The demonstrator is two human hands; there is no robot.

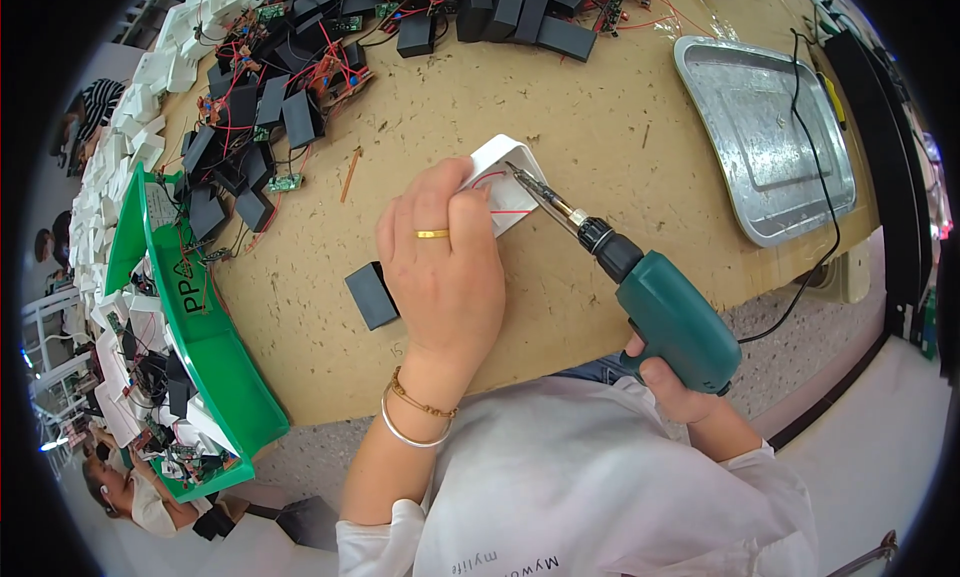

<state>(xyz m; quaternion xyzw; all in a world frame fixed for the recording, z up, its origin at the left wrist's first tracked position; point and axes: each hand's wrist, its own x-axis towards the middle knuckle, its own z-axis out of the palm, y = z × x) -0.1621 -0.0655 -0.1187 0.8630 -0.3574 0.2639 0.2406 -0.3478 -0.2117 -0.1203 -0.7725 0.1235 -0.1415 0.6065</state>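
Note:
My left hand (pixel 445 267), with a gold ring on one finger, holds a small open white plastic housing (pixel 520 153) down on the table. Red wires (pixel 512 213) show inside it; the rest of its inside is partly covered by my fingers. My right hand (pixel 682 391) is wrapped round the grip of a green pistol-shaped soldering gun (pixel 678 322). Its slim metal tip reaches into the housing near the far wall; whether it touches anything there I cannot tell. A black rectangular block (pixel 372 297) lies beside my left wrist.
Black blocks with red wires and circuit boards (pixel 300 117) are heaped at the back left. A green bin (pixel 215 367) of parts stands at left, with white housings (pixel 150 72) piled behind. At right lies a metal tray (pixel 775 137), crossed by a black cord (pixel 825 192).

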